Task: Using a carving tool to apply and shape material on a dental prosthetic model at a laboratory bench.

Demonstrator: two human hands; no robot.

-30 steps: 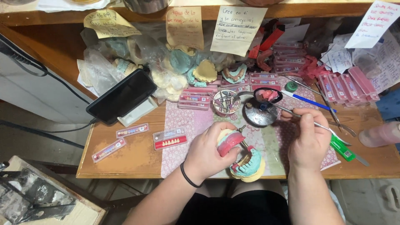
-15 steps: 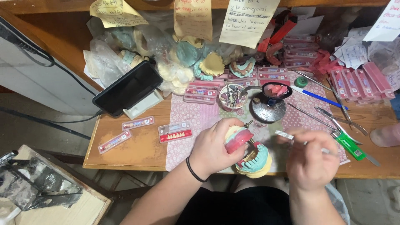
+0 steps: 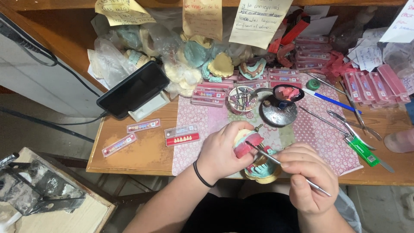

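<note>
My left hand [image 3: 222, 151] grips a dental model [image 3: 246, 141] with pink wax gums, held above the front edge of the wooden bench [image 3: 142, 151]. My right hand [image 3: 308, 174] holds a thin metal wax tool [image 3: 282, 164] like a pen, its tip touching the pink wax. Below both hands sits the teal lower part of the articulated cast [image 3: 261, 170]. A black band circles my left wrist.
A small metal burner with a pan of pink wax [image 3: 286, 92] stands behind my hands on a patterned mat [image 3: 319, 133]. A cup of burs [image 3: 241, 98], tooth cards [image 3: 181, 134], a green lighter [image 3: 361, 150], several instruments, plaster casts and a phone on a stand [image 3: 133, 88] crowd the bench.
My right hand has come back from the wax pan toward me and brought the tool's tip onto the model. The view has shifted down slightly.
</note>
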